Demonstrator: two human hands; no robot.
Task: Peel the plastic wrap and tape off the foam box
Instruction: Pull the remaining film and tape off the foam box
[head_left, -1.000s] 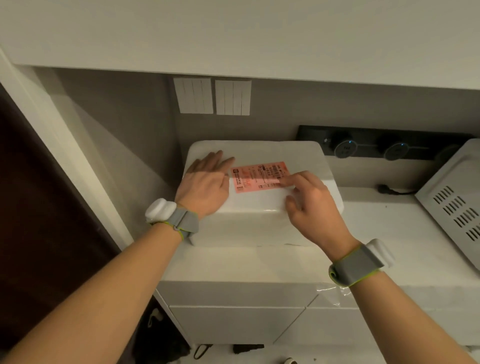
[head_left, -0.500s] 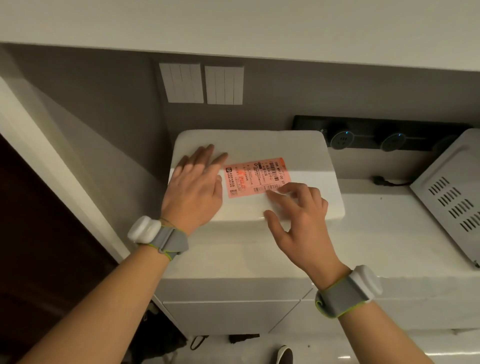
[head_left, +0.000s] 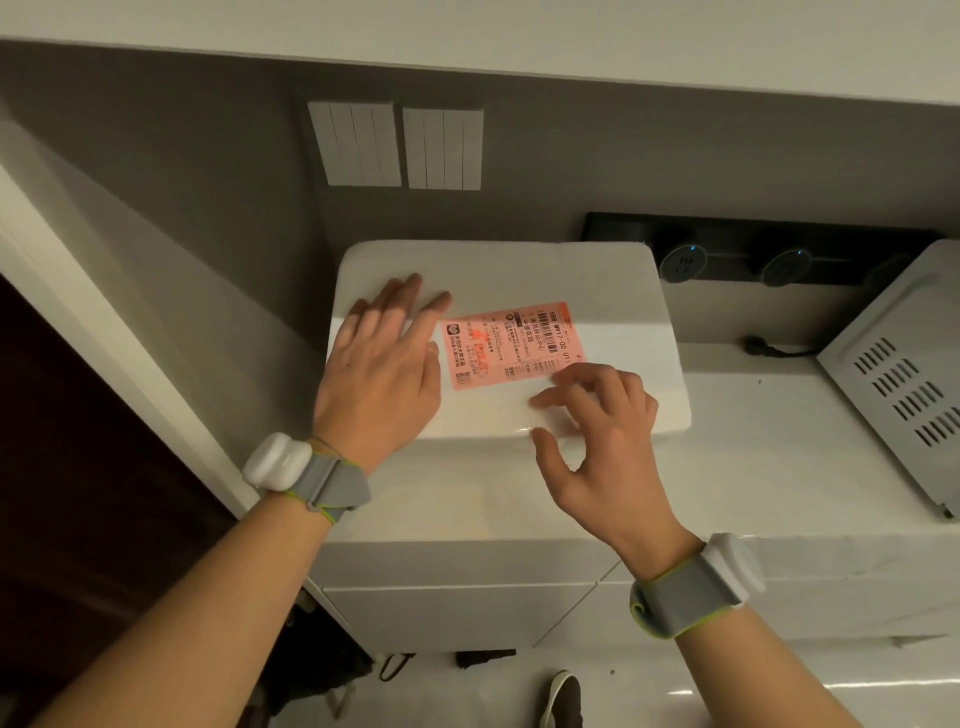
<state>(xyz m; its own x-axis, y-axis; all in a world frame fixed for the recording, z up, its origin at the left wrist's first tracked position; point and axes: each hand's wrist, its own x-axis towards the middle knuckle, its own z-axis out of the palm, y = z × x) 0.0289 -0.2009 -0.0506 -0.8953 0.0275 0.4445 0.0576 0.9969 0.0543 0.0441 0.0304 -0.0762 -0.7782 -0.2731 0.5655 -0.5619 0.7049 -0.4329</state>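
Note:
A white foam box (head_left: 524, 275) wrapped in glossy plastic sits on the white counter, against the back wall. A pink shipping label (head_left: 511, 343) is stuck on its lid. My left hand (head_left: 384, 364) lies flat on the lid's left side, fingers straight, just left of the label. My right hand (head_left: 597, 426) hovers at the lid's near right part, fingers bent and spread, fingertips touching the wrap below the label's lower right corner. It holds nothing that I can see. Both wrists wear grey bands with white pods.
A grey vented appliance (head_left: 904, 374) stands at the right on the white counter (head_left: 753, 457). A black socket strip (head_left: 753, 254) with a plugged cable runs along the wall behind. Two white switch panels (head_left: 397, 145) hang above. A dark opening lies left; a shoe (head_left: 563, 699) is on the floor.
My right hand slid from the label's right end down toward the lid's near edge and spread its fingers. The left hand stayed flat. The view tilted further down onto the box.

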